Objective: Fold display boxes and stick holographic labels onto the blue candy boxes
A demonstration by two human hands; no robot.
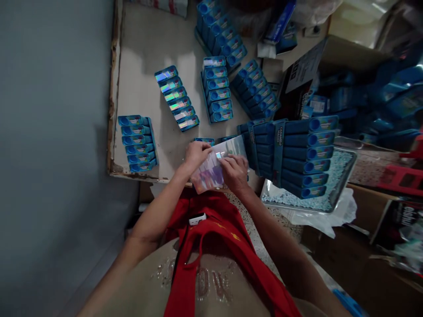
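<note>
A glossy sticker sheet (pixel 206 176), pale with purple and orange patches, is in my hands over the table's front edge. My left hand (pixel 195 157) is closed on its upper left part. Bent fingers of my right hand (pixel 235 171) lie closed against the right half; a small bright rectangle (pixel 219 155) shows by the fingertips. Whether that piece is lifted off the sheet I cannot tell. Just beyond, a blue plastic case (pixel 205 141) is partly hidden. Farther back lies a row of blue cases with shiny silvery stickers (pixel 176 97).
More rows of blue cases stand on the table at left (pixel 138 143) and back (pixel 218 90). Stacked cases (pixel 297 152) overhang a metal tray (pixel 343 185) of small pale-blue pieces at right. Beyond is an open carton (pixel 304 66); a grey wall (pixel 56 110) bounds the left.
</note>
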